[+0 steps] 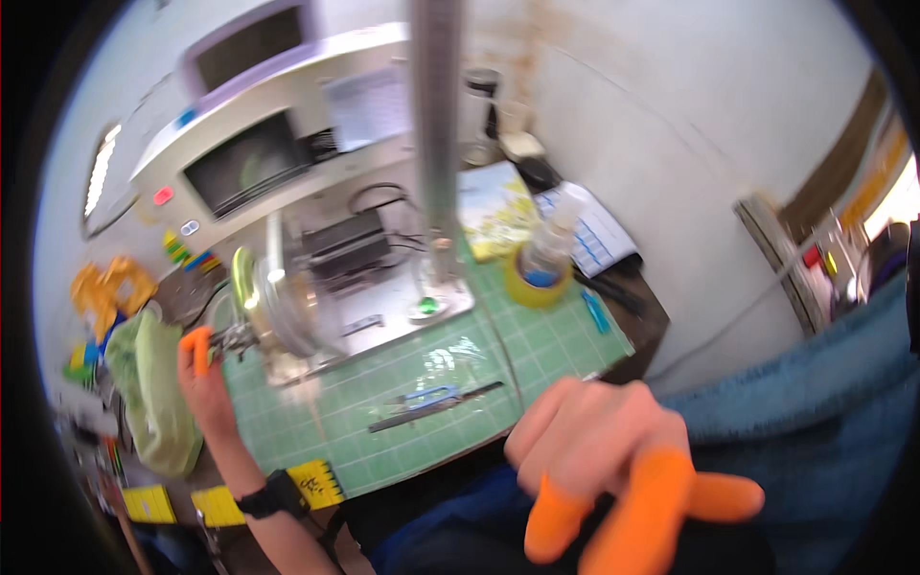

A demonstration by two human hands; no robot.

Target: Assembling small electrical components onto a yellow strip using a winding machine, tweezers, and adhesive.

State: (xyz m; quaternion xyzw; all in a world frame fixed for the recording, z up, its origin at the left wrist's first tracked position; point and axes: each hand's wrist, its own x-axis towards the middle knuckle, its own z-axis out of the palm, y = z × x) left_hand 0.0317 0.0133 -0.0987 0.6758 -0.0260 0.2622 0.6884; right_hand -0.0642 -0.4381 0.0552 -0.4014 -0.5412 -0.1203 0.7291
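A person in orange finger caps (661, 484) reaches over a green-topped table (383, 463), left hand (203, 381) curled at a small metal fitting (233, 339) beside a silver wheel (278, 305); blur hides whether it grips or merely touches. The right hand (604, 436) hangs near the table's front edge, fingers loosely spread, nothing visible in its hold. Should the wheel turn, the close left fingertips could be pinched; the green cloth (158, 402), bunched beside that hand, could snag on the fitting.

Between our left hand (203, 383) and right hand (604, 436), we have room over the mat (355, 460) and slim tools (404, 418); ahead, the machine (335, 180) blocks us.
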